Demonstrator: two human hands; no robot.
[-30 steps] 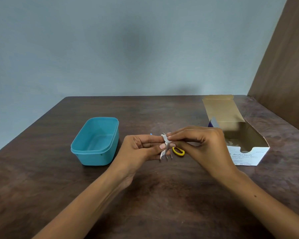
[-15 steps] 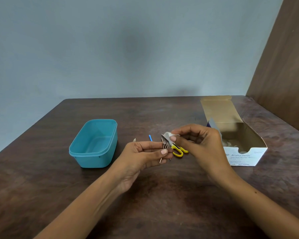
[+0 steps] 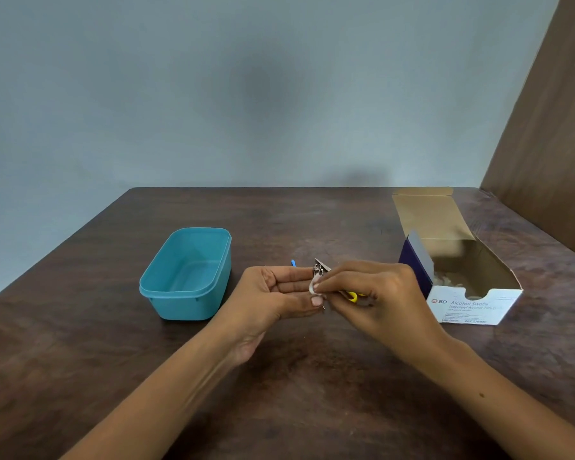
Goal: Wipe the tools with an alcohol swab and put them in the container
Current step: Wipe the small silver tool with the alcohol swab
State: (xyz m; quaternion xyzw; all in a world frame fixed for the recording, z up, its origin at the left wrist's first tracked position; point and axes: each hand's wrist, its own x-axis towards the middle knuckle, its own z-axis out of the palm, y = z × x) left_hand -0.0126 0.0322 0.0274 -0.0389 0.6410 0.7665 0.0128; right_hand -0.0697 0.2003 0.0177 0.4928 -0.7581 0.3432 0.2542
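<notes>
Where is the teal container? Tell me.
In the head view the teal container sits on the table's left side, just left of the left hand, apart from it.

Bare tabletop is lying open at twelve o'clock. A teal container is blocking nine o'clock; an open swab box is standing at three o'clock.
</notes>
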